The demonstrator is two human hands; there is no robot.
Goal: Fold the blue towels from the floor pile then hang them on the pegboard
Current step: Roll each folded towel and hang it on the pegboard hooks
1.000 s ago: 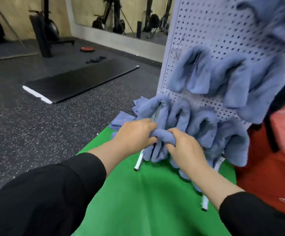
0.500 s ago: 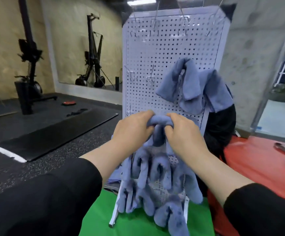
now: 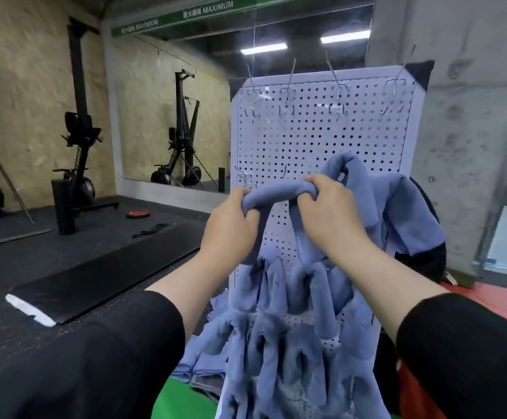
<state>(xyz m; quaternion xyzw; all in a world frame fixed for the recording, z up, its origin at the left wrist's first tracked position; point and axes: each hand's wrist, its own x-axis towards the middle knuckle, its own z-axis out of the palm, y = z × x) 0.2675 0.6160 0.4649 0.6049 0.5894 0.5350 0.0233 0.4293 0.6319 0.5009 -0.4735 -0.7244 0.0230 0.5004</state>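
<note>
With both fists curled round its ends, the left hand (image 3: 231,228) and right hand (image 3: 327,214) hold a rolled towel (image 3: 279,190) stretched against the pegboard (image 3: 315,137). Hung towels (image 3: 294,343) crowd six o'clock; another (image 3: 397,207) drapes at three.

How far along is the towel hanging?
Done: many blue towels already hang on the pegboard's lower hooks, one more drapes at mid-right. In hand: left hand and right hand grip a folded towel, stretched between them at mid-board height, not yet hooked. Left: the top hooks are bare, and a few towels remain on the floor.
</note>
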